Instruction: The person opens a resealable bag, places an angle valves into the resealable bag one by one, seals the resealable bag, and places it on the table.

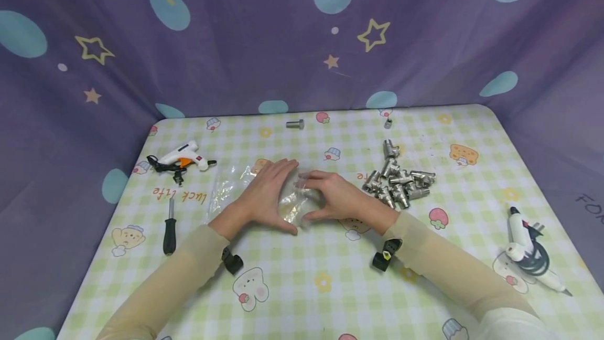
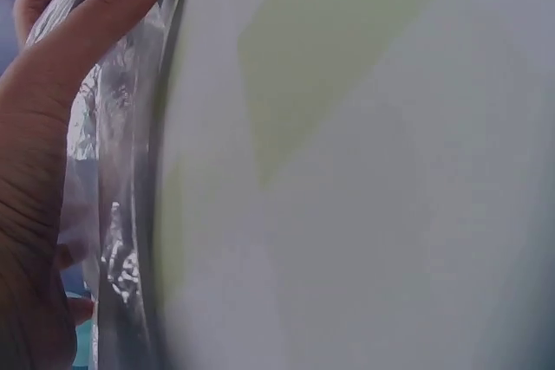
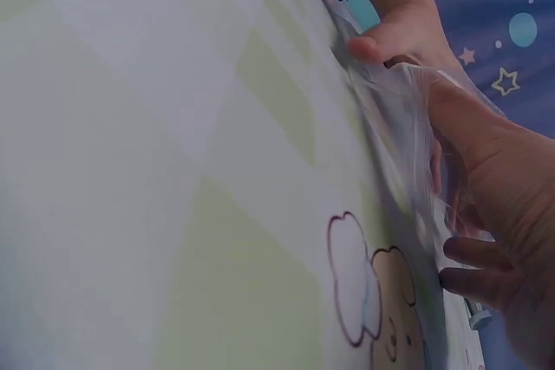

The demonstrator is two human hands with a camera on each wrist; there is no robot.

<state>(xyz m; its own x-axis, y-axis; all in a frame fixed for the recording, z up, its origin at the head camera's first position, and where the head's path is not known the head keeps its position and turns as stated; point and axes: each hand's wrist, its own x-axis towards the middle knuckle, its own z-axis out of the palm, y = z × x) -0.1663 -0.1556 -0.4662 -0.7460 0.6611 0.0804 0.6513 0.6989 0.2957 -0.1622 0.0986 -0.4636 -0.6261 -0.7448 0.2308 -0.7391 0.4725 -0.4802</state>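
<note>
A clear plastic bag [image 1: 225, 187] lies on the table under and between the two hands. My left hand [image 1: 266, 195] rests on it with fairly straight fingers and the thumb spread toward the near side. From the other side my right hand [image 1: 332, 195] grips the bag's edge with bent fingers and thumb. Plastic film [image 3: 406, 119] covers part of the right thumb in the right wrist view. In the left wrist view the left thumb lies along the crinkled bag [image 2: 121, 214]. I cannot tell whether anything is inside it.
Several metal tee fittings [image 1: 400, 193] are heaped right of the hands. A bolt [image 1: 294, 125] and a small metal piece [image 1: 388, 123] lie at the back. At left are a glue gun [image 1: 181, 153] and a screwdriver [image 1: 170, 235]; another glue gun [image 1: 521, 240] is at right.
</note>
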